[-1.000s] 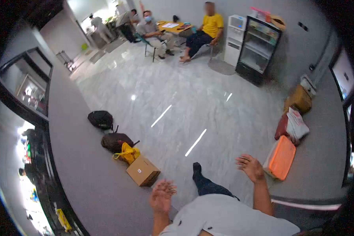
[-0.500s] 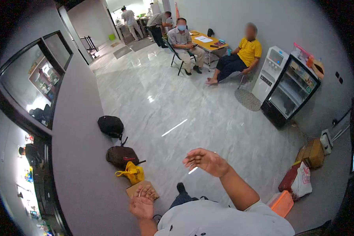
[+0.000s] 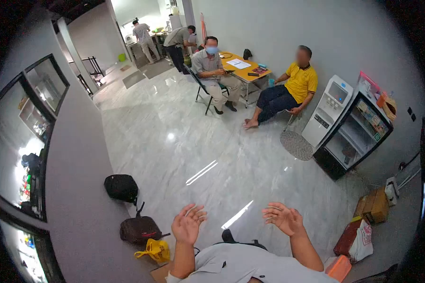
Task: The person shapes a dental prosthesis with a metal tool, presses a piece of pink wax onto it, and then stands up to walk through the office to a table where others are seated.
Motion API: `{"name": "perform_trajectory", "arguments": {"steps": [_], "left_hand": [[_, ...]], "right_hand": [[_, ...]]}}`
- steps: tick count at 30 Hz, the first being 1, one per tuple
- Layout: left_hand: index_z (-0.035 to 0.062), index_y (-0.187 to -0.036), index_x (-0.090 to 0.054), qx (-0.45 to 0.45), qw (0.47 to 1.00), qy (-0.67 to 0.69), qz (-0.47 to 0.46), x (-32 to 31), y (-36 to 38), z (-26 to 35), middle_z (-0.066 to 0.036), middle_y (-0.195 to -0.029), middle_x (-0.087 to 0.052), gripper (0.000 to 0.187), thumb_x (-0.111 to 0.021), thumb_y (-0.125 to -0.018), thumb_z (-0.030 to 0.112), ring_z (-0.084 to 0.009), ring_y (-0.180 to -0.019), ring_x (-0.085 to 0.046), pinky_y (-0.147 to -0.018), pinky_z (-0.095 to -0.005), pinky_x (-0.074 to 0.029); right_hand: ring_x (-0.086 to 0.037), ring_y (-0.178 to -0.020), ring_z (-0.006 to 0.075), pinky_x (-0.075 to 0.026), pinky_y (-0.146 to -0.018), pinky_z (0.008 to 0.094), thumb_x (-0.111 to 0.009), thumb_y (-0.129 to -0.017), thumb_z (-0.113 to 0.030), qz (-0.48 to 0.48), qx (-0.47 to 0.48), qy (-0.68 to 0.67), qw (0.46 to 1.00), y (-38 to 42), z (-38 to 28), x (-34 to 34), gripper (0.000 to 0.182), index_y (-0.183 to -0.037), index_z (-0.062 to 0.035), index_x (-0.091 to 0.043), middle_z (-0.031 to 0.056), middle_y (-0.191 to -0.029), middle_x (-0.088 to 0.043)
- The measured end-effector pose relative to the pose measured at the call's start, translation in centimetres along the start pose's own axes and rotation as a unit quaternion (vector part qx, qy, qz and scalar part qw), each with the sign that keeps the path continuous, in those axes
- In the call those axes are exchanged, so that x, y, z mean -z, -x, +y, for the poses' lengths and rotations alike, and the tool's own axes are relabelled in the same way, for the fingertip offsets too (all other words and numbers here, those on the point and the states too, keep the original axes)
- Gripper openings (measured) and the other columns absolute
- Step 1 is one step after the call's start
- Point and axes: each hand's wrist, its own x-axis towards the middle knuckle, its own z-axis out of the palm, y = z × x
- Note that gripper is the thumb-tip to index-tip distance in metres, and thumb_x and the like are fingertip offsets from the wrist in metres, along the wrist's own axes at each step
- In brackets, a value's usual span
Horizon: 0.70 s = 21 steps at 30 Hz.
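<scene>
Both of my hands are raised in front of my light shirt (image 3: 241,262), above the tiled floor. My left hand (image 3: 188,223) is palm up with its fingers apart and slightly curled, holding nothing. Nearest to it are a yellow plastic bag (image 3: 157,250) and a dark brown backpack (image 3: 138,230) on the floor. My right hand (image 3: 284,219) is also empty, its fingers loosely bent and spread, over bare shiny floor (image 3: 250,174). A black backpack (image 3: 121,187) lies farther along the left wall.
Two people (image 3: 217,78) (image 3: 293,85) sit by a yellow-topped folding table (image 3: 245,68); two others stand at a far counter. Along the right wall are a water dispenser (image 3: 327,111), a glass-door fridge (image 3: 352,137), cardboard boxes (image 3: 374,206) and an orange container (image 3: 337,268).
My left hand has risen and moved right; my right hand has moved right and down, so they are now about level. The view has tilted, with the room's contents lower.
</scene>
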Motion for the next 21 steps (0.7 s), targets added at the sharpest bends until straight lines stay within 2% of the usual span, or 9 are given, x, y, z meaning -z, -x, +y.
{"name": "perform_trajectory", "arguments": {"steps": [2, 4, 5, 7, 9, 13, 17, 18, 21], "left_hand": [[-0.0025, -0.136, -0.054, 0.029, 0.999, -0.018, -0.022, -2.2, -5.7, 0.2, -0.031, -0.135, -0.057, 0.055, -0.047, -0.098, 0.037, -0.0430, -0.114, -0.062, -0.097, -0.0520, -0.050], [-0.0029, -0.137, -0.053, 0.062, 0.996, -0.043, -0.040, -4.8, -10.1, 0.6, -0.032, -0.137, -0.056, 0.057, -0.047, -0.097, 0.037, -0.0434, -0.116, -0.062, -0.097, -0.0520, -0.050], [-0.0033, -0.139, -0.051, 0.078, 0.993, -0.058, -0.072, -6.2, -12.3, 0.7, -0.033, -0.138, -0.054, 0.059, -0.047, -0.097, 0.038, -0.0438, -0.118, -0.061, -0.098, -0.0522, -0.050], [-0.0037, -0.141, -0.049, 0.099, 0.987, -0.078, -0.103, -7.9, -15.2, 0.8, -0.033, -0.140, -0.053, 0.061, -0.046, -0.097, 0.039, -0.0442, -0.120, -0.060, -0.099, -0.0524, -0.050], [-0.0037, -0.145, -0.044, 0.089, 0.982, -0.069, -0.153, -8.8, -18.5, 0.6, -0.034, -0.143, -0.050, 0.065, -0.045, -0.097, 0.040, -0.0447, -0.123, -0.059, -0.100, -0.0528, -0.050], [-0.0035, -0.147, -0.042, 0.062, 0.988, -0.049, -0.135, -9.0, -24.1, -0.2, -0.033, -0.144, -0.049, 0.066, -0.043, -0.098, 0.041, -0.0442, -0.123, -0.059, -0.100, -0.0528, -0.050], [-0.0036, -0.144, -0.045, 0.066, 0.996, -0.035, -0.040, -9.2, -28.1, -1.4, -0.032, -0.142, -0.052, 0.065, -0.043, -0.099, 0.043, -0.0435, -0.120, -0.060, -0.099, -0.0523, -0.050], [-0.0037, -0.143, -0.046, 0.076, 0.997, -0.035, -0.007, -9.3, -29.4, -0.7, -0.031, -0.141, -0.054, 0.064, -0.043, -0.099, 0.043, -0.0432, -0.119, -0.061, -0.099, -0.0520, -0.050], [-0.0041, -0.140, -0.050, 0.050, 0.992, -0.119, 0.011, -9.4, -32.1, 1.3, -0.030, -0.135, -0.058, 0.061, -0.045, -0.100, 0.041, -0.0429, -0.115, -0.063, -0.098, -0.0512, -0.051]], "right_hand": [[-0.054, -0.131, 0.0363, -0.042, -0.107, 0.0487, -0.053, -0.096, -0.060, 0.025, 0.029, 0.008, 0.999, -0.6, -2.0, 1.5, 0.086, -0.152, 0.0031, -0.035, 0.0315, -0.150, -0.044], [-0.052, -0.131, 0.0380, -0.043, -0.107, 0.0510, -0.052, -0.095, -0.062, 0.074, 0.121, -0.004, 0.990, -1.5, -2.9, 2.5, 0.087, -0.152, 0.0023, -0.036, 0.0318, -0.152, -0.041], [-0.052, -0.131, 0.0380, -0.043, -0.107, 0.0510, -0.052, -0.095, -0.062, 0.079, 0.122, -0.009, 0.989, -2.1, -3.3, 2.9, 0.087, -0.152, 0.0023, -0.036, 0.0318, -0.152, -0.041], [-0.051, -0.132, 0.0398, -0.043, -0.106, 0.0534, -0.053, -0.094, -0.063, 0.116, 0.189, -0.071, 0.973, -3.3, -3.3, 3.3, 0.088, -0.152, 0.0012, -0.037, 0.0322, -0.153, -0.039], [-0.051, -0.132, 0.0404, -0.043, -0.105, 0.0542, -0.053, -0.093, -0.063, 0.126, 0.193, -0.103, 0.968, -5.7, -3.6, 5.2, 0.088, -0.152, 0.0010, -0.037, 0.0326, -0.153, -0.038], [-0.051, -0.133, 0.0403, -0.043, -0.106, 0.0541, -0.054, -0.092, -0.064, 0.113, 0.153, -0.108, 0.976, -12.5, -6.3, 10.1, 0.090, -0.151, 0.0009, -0.038, 0.0334, -0.154, -0.036], [-0.051, -0.132, 0.0392, -0.043, -0.106, 0.0534, -0.055, -0.092, -0.064, 0.090, 0.100, -0.093, 0.987, -21.2, -12.2, 15.0, 0.090, -0.151, 0.0009, -0.038, 0.0334, -0.154, -0.037], [-0.051, -0.132, 0.0385, -0.043, -0.106, 0.0526, -0.055, -0.092, -0.064, 0.059, 0.087, -0.071, 0.992, -24.0, -13.6, 15.8, 0.090, -0.151, 0.0007, -0.039, 0.0331, -0.153, -0.038], [-0.051, -0.132, 0.0382, -0.044, -0.106, 0.0514, -0.055, -0.092, -0.064, -0.007, 0.061, -0.041, 0.997, -31.6, -16.4, 17.9, 0.089, -0.150, 0.0014, -0.039, 0.0333, -0.153, -0.038]]}}
